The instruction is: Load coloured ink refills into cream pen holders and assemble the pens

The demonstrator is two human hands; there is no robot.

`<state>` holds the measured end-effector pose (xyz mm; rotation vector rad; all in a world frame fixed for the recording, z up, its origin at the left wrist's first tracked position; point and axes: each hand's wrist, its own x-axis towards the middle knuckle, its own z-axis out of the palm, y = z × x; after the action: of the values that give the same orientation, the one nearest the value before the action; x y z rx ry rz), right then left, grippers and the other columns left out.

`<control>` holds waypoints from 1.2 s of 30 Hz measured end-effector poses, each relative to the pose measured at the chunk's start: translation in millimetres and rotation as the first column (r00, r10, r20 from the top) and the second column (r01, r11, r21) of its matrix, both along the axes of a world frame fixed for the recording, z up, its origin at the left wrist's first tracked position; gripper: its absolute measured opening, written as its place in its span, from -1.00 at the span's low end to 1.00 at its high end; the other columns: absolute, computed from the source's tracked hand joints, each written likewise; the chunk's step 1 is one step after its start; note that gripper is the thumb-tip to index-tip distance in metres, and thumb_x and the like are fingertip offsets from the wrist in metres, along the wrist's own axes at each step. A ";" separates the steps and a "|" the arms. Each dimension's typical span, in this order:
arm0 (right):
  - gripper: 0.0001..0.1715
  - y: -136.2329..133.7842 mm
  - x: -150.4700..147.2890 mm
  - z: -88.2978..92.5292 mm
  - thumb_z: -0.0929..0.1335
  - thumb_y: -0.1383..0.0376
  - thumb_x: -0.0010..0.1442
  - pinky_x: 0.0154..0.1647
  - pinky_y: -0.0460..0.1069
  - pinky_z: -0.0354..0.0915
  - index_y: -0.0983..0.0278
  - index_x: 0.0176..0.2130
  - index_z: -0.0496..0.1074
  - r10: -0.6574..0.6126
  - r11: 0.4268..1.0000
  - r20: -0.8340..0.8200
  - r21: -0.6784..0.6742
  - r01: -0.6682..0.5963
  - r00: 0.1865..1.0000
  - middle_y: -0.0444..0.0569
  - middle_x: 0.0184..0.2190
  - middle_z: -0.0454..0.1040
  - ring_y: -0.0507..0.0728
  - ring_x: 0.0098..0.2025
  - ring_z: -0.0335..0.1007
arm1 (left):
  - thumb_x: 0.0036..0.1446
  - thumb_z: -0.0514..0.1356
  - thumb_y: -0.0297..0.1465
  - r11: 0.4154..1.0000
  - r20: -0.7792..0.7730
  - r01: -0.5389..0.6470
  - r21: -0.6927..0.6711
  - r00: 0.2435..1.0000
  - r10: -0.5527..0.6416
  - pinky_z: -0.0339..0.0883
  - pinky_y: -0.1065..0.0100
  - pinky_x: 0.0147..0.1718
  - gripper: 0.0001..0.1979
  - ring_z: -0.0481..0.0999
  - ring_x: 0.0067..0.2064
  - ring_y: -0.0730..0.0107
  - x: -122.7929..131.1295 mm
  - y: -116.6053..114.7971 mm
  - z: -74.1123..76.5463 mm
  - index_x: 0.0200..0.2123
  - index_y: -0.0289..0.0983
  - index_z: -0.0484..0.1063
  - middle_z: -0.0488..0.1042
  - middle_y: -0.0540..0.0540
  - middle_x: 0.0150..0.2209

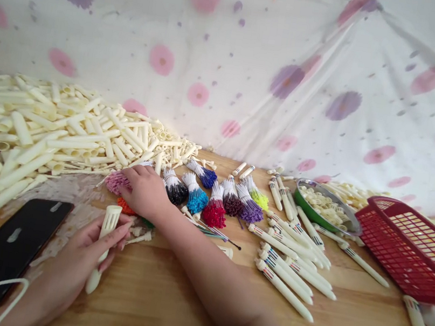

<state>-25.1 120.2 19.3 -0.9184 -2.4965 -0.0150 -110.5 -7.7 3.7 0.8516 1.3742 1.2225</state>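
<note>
My left hand (83, 254) is closed around a cream pen barrel (104, 244), slotted end up, just above the wooden table (189, 300). My right hand (147, 190) reaches across to the left, fingers curled down onto a pink bundle of refills (116, 182); what it pinches is hidden under the fingers. An orange bundle (125, 206) lies beneath the wrist. To the right of that hand lie black (176, 189), blue (197, 198), red (214, 210) and purple (249, 207) refill bundles in a row.
A large heap of cream barrels (43, 126) fills the left. A black phone (3, 253) with a white cable lies front left. Assembled pens (288, 261) lie centre right, with a green bowl of rings (327, 206) and a red basket (413, 249) beyond. A flowered cloth hangs behind.
</note>
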 end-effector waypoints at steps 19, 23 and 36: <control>-0.57 2.7 5.6 -5.7 0.29 0.27 0.14 -0.24 -0.06 0.29 0.31 0.00 0.18 -0.020 0.986 -0.218 -0.167 -0.017 0.976 0.01 -0.09 0.40 0.11 -0.17 0.39 | -0.23 0.37 -0.34 0.983 0.081 -0.184 0.015 0.980 0.182 0.04 0.57 -0.71 -0.71 0.23 -0.56 0.55 -7.6 21.8 17.0 -0.40 -0.27 0.41 0.30 0.11 -0.58; -0.75 2.5 6.9 -4.3 0.25 0.31 0.19 -0.18 -0.06 0.26 0.29 -0.10 0.28 0.021 0.992 -0.154 -0.120 -0.040 0.988 -0.03 -0.19 0.45 0.10 -0.16 0.37 | -0.09 0.31 -0.32 0.989 0.082 -0.131 0.074 0.989 0.125 0.02 0.57 -0.71 -0.78 0.28 -0.50 0.54 -13.3 33.3 16.6 -0.37 -0.26 0.40 0.35 0.07 -0.50; -0.64 -12.9 27.1 0.1 0.08 0.26 0.35 -0.04 -0.03 0.20 0.31 -0.06 0.35 0.377 0.900 0.121 0.185 -0.394 0.918 0.04 0.02 0.38 0.13 0.05 0.21 | -0.02 0.23 -0.34 0.985 0.070 -0.091 0.147 0.994 0.081 -0.07 0.54 -0.72 -0.81 0.13 -0.58 0.57 -6.9 39.2 15.0 -0.53 -0.26 0.26 0.22 0.14 -0.60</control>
<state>2.1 107.3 19.4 -0.3335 -2.6496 -0.1818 -117.4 31.5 18.7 0.8575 1.2911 1.4225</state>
